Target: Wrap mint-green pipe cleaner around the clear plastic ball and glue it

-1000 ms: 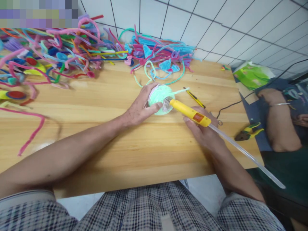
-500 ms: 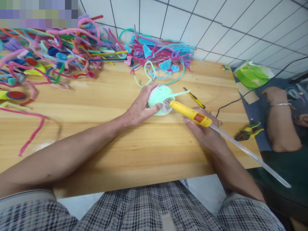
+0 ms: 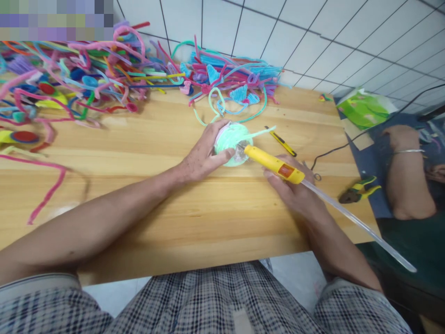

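Observation:
My left hand (image 3: 208, 155) is closed round a mint-green ball wound from pipe cleaner (image 3: 227, 137), with a pale purple edge at its left side. One loose mint end sticks out from the ball to the right. A clear, shiny patch shows on the ball's near right side. My right hand (image 3: 287, 183) grips a yellow hot glue gun (image 3: 266, 160), whose handle part is hidden behind its body. The gun's nozzle meets the clear patch, or nearly so. From its rear a long clear glue stick (image 3: 358, 224) runs down to the right.
Heaps of coloured pipe cleaners (image 3: 114, 69) lie at the back left and back middle. A yellow utility knife (image 3: 283, 141) and yellow-handled pliers (image 3: 358, 190) are on the wooden table (image 3: 194, 236). At the right are a green bag (image 3: 365, 109), a black cord (image 3: 332, 150) and another person's arm (image 3: 405, 176).
The glue gun has shifted very slightly, its rear end and glue stick a little to the left. The ball and my left hand stay in place.

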`<action>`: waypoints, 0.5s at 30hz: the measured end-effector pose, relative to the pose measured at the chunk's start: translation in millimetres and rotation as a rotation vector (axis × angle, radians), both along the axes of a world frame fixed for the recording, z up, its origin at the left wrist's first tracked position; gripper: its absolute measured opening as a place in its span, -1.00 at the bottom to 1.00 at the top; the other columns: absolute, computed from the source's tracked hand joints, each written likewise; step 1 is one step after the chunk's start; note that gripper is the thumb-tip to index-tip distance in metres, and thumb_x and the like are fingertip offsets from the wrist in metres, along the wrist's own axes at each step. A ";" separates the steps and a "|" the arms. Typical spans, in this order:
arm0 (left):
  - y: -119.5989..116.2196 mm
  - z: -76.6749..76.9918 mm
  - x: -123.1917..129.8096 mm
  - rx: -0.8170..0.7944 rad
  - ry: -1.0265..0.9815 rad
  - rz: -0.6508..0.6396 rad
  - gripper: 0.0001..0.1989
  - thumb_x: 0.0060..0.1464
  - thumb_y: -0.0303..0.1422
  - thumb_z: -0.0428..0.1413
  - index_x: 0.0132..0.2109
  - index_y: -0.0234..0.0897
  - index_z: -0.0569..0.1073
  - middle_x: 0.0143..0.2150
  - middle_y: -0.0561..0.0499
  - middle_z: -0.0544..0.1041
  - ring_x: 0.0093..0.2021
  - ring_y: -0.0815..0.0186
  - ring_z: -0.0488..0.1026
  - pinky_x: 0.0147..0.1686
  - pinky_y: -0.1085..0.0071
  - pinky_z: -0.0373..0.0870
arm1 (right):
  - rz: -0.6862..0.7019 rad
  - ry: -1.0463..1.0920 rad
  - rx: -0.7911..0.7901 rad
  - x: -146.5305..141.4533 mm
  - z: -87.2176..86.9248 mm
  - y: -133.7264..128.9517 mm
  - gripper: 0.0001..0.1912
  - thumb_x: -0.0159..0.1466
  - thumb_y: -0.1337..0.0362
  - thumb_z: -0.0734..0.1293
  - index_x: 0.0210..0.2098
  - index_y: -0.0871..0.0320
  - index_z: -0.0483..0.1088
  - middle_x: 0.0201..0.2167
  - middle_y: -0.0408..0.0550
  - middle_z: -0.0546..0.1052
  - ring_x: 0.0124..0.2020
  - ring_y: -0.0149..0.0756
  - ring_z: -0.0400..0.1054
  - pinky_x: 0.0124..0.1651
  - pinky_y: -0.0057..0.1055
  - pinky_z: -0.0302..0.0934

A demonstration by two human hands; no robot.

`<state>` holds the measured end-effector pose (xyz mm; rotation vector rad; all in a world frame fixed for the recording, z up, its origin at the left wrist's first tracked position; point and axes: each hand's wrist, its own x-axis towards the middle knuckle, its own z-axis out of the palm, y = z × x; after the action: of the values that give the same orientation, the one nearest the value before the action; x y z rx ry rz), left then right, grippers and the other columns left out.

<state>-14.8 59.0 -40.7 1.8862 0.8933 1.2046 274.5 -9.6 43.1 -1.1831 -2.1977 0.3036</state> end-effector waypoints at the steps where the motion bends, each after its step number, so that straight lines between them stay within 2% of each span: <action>1: 0.2 -0.6 -0.1 -0.006 -0.006 0.002 -0.12 0.33 0.32 0.17 0.52 -0.10 0.26 0.50 -0.25 0.41 0.53 -0.15 0.37 0.61 -0.16 0.29 | -0.001 0.011 0.000 0.8 -0.7 0.5 -0.90 0.53 0.15 0.40 0.00 -0.07 0.54 -0.18 0.00 0.69 -0.21 -0.01 0.65 -0.19 -0.04 0.61; 6: 0.3 -1.4 -2.1 -0.020 -0.003 0.011 -0.14 0.35 0.31 0.18 0.53 -0.06 0.26 0.52 -0.23 0.40 0.54 -0.15 0.37 0.61 -0.17 0.29 | -0.040 0.070 -0.014 4.4 -3.6 1.6 -0.91 0.51 0.12 0.43 -0.04 -0.06 0.56 -0.22 -0.03 0.67 -0.22 -0.01 0.63 -0.18 -0.02 0.60; 15: 0.7 -0.2 -3.1 0.001 0.014 -0.008 -0.15 0.36 0.30 0.17 0.54 -0.04 0.24 0.55 -0.23 0.37 0.56 -0.16 0.34 0.63 -0.20 0.26 | 0.038 0.052 0.008 0.3 0.6 2.4 -0.90 0.49 0.26 0.42 -0.01 -0.06 0.50 -0.20 -0.08 0.65 -0.24 -0.11 0.62 -0.20 -0.15 0.53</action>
<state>-17.9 59.7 -40.8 1.8994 0.8915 1.1884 274.8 -7.2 43.7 -1.1181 -2.1759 0.3375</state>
